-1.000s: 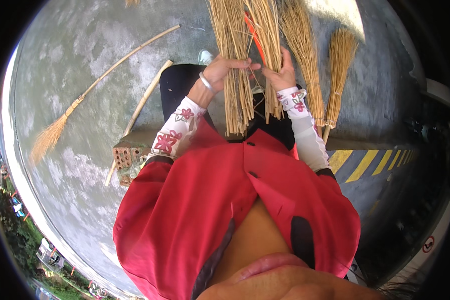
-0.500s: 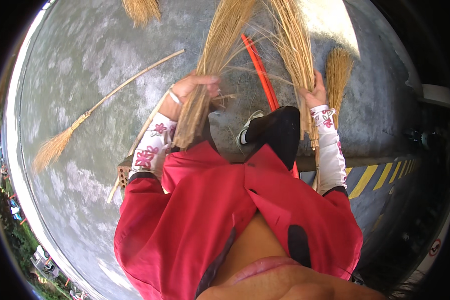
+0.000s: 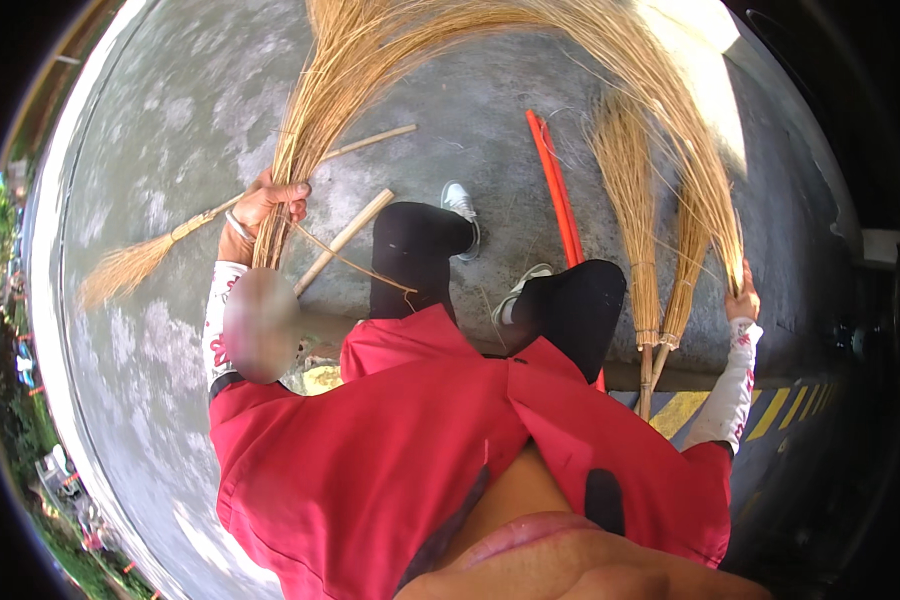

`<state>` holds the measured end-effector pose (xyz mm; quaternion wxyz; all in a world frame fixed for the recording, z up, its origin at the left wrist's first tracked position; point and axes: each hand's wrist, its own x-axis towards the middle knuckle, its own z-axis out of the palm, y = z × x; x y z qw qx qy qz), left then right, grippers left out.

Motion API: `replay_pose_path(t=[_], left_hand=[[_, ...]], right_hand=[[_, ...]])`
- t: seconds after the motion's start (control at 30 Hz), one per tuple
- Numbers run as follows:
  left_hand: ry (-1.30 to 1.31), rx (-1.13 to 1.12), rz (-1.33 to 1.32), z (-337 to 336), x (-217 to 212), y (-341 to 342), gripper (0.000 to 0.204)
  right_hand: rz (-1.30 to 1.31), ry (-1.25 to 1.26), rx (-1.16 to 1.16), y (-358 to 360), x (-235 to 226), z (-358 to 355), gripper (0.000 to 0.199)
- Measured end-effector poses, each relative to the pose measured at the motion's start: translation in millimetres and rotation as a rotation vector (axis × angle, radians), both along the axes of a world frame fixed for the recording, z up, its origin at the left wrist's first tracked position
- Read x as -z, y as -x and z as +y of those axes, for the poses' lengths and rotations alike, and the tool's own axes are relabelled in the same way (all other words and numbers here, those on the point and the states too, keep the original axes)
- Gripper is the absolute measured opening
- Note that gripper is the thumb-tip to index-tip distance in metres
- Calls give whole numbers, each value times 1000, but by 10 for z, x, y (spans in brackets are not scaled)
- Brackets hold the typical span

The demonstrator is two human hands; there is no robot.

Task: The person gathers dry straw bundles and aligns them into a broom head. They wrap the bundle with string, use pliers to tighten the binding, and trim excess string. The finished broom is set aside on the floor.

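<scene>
We see left hand [image 3: 270, 200] at 10 o'clock gripping a straw bundle [image 3: 315, 120] (light, springy, brittle); right hand [image 3: 742, 298] at 3 o'clock closed on another sheaf [image 3: 690, 170]; best held near butts.

Golden-straw bundle of grass stalks [image 3: 320, 130] at upper left — same dry yellow as the finished brooms [image 3: 635, 220] at right. Red shirt [image 3: 420, 450] below centre, white sleeves [image 3: 725, 385] with red flower print. Black trousers [image 3: 415, 250], white shoes [image 3: 460, 205], orange-red stick [image 3: 555, 185] — mottled grey concrete floor [image 3: 170, 120].
</scene>
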<state>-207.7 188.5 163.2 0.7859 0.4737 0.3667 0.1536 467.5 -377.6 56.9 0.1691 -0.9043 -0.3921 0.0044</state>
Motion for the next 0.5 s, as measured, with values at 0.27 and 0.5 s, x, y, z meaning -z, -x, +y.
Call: replay_pose_path(t=[0.27, 0.5], left_hand=[[-1106, 168, 1313, 456, -119, 1828, 58], [-1189, -153, 1185, 179, 185, 2340, 45]], right_hand=[[116, 23, 235, -678, -452, -1124, 60], [775, -776, 434, -326, -329, -904, 27]])
